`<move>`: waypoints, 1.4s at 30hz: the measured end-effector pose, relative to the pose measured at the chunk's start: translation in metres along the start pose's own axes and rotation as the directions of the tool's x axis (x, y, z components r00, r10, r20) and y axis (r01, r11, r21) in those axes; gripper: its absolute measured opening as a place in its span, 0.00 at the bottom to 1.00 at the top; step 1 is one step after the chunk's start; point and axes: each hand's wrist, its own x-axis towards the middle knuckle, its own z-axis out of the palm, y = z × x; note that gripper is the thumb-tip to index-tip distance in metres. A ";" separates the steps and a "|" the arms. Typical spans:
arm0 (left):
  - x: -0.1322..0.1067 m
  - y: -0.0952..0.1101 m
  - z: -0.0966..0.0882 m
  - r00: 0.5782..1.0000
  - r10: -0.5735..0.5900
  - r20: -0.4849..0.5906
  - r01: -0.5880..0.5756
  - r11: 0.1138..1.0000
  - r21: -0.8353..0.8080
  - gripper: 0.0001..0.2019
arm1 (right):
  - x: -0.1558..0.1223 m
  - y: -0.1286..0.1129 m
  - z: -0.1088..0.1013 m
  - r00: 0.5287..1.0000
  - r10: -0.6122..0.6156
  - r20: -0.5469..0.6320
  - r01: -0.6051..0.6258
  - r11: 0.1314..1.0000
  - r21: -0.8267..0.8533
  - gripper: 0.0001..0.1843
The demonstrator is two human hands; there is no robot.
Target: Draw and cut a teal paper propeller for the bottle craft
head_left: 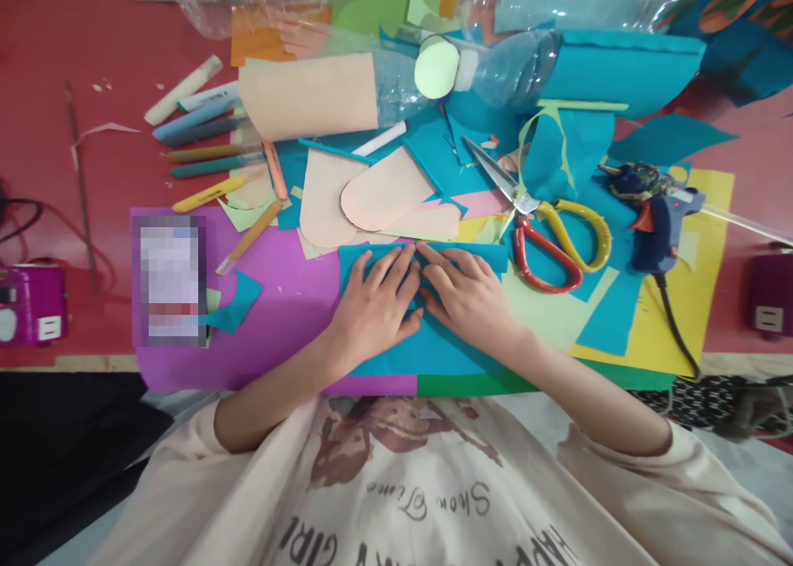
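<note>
Both of my hands lie side by side on a teal paper sheet near the table's front edge. My left hand presses flat on it with fingers stretched forward. My right hand lies beside it, fingers stretched toward the sheet's far edge, fingertips meeting those of the left. The teal sheet rests on a purple sheet and a green one.
Yellow-and-red scissors lie to the right, then a blue glue gun on yellow paper. Peach cut-outs, pens and markers, clear plastic bottles and teal scraps crowd the back. A purple device sits at the far left.
</note>
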 end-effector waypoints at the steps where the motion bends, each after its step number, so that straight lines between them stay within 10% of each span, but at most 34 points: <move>1: 0.000 0.000 0.001 1.000 -0.008 -0.012 0.008 1.000 0.002 0.23 | 0.000 0.000 0.000 1.000 0.005 0.002 -0.005 1.000 -0.009 0.08; 29: -0.041 -0.030 -0.013 0.968 -0.252 -0.020 0.252 0.961 0.113 0.27 | -0.043 0.031 -0.016 0.971 0.237 -0.043 -0.241 0.964 -0.110 0.12; 42: -0.036 -0.037 -0.013 0.970 -0.220 -0.100 0.228 0.971 0.077 0.20 | -0.032 0.050 -0.010 0.981 0.135 -0.136 -0.150 0.983 -0.103 0.15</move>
